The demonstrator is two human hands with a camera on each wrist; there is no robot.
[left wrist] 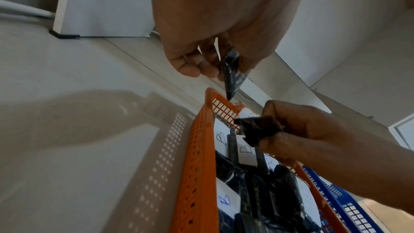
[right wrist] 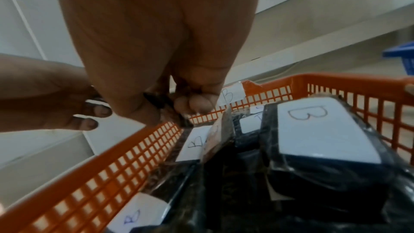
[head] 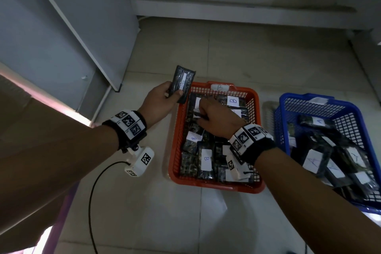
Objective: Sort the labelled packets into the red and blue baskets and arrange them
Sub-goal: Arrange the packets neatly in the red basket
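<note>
My left hand [head: 172, 94] holds a dark packet [head: 183, 83] with a narrow white label upright, just over the far left corner of the red basket [head: 175, 150]. The same packet [left wrist: 233, 75] shows pinched between thumb and fingers in the left wrist view. My right hand [head: 203, 114] reaches into the red basket's far end and pinches another dark packet [left wrist: 257, 128]. Its fingers curl round it [right wrist: 165, 104]. Several packets labelled B [right wrist: 313, 130] lie in the red basket. The blue basket [head: 288, 109] on the right holds several packets labelled A [head: 313, 162].
Both baskets stand on a pale tiled floor [head: 226, 51]. A white cabinet [head: 61, 27] rises at the left and a low white ledge [head: 226, 6] runs along the back. A black cable [head: 92, 192] trails from the left wrist camera.
</note>
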